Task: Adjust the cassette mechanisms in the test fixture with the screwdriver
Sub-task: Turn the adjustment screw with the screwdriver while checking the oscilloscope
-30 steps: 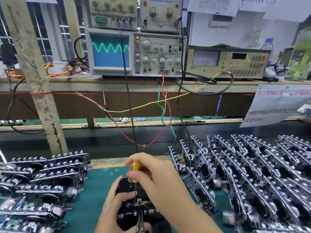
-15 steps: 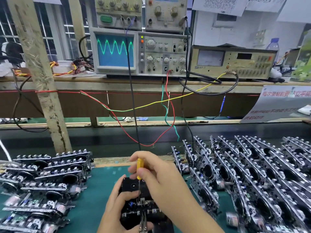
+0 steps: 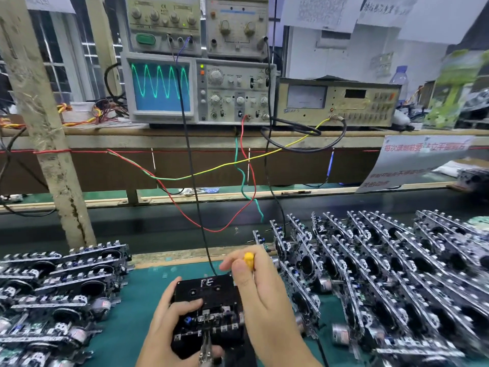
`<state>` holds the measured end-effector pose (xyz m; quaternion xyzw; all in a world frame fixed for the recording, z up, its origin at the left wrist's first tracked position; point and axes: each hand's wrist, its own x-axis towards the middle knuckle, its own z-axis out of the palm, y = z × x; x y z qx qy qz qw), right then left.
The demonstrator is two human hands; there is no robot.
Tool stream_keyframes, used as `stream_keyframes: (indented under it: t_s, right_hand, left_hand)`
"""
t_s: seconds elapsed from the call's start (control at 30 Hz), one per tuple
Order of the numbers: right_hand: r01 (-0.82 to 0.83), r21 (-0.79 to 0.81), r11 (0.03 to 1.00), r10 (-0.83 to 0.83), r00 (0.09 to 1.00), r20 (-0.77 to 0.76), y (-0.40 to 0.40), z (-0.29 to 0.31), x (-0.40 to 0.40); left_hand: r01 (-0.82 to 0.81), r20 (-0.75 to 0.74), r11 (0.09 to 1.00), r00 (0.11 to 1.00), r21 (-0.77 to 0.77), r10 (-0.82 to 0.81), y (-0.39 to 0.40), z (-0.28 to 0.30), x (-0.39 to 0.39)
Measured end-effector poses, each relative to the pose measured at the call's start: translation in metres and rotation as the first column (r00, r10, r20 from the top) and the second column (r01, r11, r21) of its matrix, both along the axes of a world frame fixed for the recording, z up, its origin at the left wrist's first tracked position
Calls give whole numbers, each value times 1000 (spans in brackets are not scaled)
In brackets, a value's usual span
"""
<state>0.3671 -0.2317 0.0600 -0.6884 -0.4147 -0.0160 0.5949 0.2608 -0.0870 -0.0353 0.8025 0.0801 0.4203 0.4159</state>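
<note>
The right hand (image 3: 262, 295) has lifted the yellow screwdriver (image 3: 248, 259) off the black fixture (image 3: 209, 311) and swung it aside, and the scope trace (image 3: 160, 82) has grown taller. Its fingers pinch the handle; the tip is hidden, probably clear. The left hand (image 3: 169, 327) grips the fixture's left edge on the green mat (image 3: 148, 287). The mechanism looks light, rigid and delicate: hold it by the edges.

The test fixture (image 3: 209, 308) sits between two mechanism stacks (image 3: 60, 290) (oscilloscope (image 3: 198, 91) behind).
</note>
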Motion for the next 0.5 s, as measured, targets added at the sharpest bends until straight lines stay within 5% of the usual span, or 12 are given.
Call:
stream_keyframes:
  t_s: [0.07, 0.13, 0.5]
  right_hand:
    - [119, -327, 938, -54, 978, 202, -9, -12, 9]
    - [127, -553, 823, -8, 977, 213, -14, -31, 15]
    - [-113, -458, 882, 102, 994, -49, -28, -47, 9]
  left_hand:
    - [-12, -50, 1000, 999, -12, 11, 3, -6, 4]
    - [-16, -74, 1000, 997, 26, 18, 4, -8, 6]
    - [-60, -198, 997, 979, -53, 49, -6, -1, 2]
